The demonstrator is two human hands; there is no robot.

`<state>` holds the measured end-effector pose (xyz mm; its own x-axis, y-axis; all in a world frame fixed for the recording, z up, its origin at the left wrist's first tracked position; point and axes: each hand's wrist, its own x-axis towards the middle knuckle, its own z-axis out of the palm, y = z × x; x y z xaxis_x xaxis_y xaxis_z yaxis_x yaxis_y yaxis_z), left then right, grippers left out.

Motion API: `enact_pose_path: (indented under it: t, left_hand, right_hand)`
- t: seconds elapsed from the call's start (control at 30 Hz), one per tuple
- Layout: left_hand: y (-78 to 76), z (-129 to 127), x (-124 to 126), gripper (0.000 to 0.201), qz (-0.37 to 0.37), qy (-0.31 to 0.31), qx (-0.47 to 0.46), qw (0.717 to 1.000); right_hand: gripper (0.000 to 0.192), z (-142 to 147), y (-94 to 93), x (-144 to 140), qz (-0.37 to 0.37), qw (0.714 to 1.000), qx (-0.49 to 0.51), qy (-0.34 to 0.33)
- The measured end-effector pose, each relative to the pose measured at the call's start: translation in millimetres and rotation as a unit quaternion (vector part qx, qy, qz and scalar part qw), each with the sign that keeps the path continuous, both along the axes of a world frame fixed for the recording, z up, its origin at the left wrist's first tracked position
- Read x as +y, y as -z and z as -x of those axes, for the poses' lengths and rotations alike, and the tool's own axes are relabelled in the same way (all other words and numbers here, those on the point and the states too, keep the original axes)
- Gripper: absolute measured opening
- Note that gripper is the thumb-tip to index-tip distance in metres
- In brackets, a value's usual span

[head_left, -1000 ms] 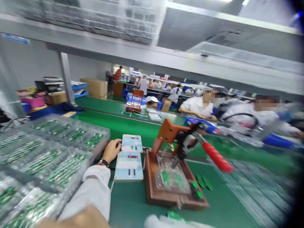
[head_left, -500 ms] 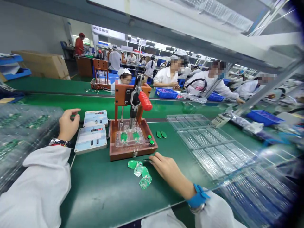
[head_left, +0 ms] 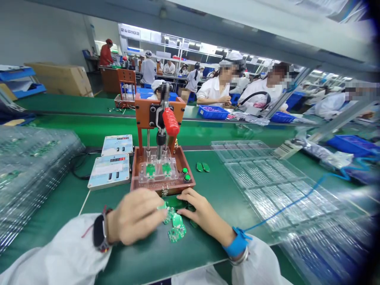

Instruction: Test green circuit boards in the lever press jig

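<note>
Both hands meet over a small heap of green circuit boards (head_left: 177, 228) lying on the green mat just in front of the brown press fixture (head_left: 162, 176). My left hand (head_left: 137, 215) has its fingertips on a board at the heap's left side. My right hand (head_left: 201, 209) presses its fingers on a dark green board at the heap's top. Whether either hand has lifted a board I cannot tell. Two green boards sit under the fixture's clear plate. Its red-handled lever (head_left: 170, 121) stands raised.
Two pale blue counter boxes (head_left: 109, 169) sit left of the fixture. Stacked clear trays of boards (head_left: 26, 166) fill the left; clear plastic trays (head_left: 267, 182) lie right. Two loose boards (head_left: 202, 167) rest beside the fixture. Several people work across the green conveyor (head_left: 89, 128).
My left hand has come from beside the counter boxes down to the board heap. My right hand has shifted onto the heap. The view has steadied.
</note>
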<state>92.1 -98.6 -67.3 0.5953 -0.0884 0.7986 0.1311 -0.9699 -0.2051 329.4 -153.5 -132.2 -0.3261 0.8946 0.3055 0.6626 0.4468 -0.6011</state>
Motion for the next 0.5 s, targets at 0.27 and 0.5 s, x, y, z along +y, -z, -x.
enact_pose_path:
  t: [0.27, 0.5]
  left_hand:
    - [69.6, -33.7, -27.7, 0.033, 0.144, -0.146, 0.22, 0.954]
    - [68.5, -29.1, -39.7, 0.042, 0.24, -0.165, 0.276, 0.916]
  right_hand:
    - [0.012, -6.4, -3.0, 0.2, 0.015, 0.998, 0.066, -0.011]
    - [0.02, 13.0, -86.4, 16.9, -0.257, 0.962, 0.075, 0.052]
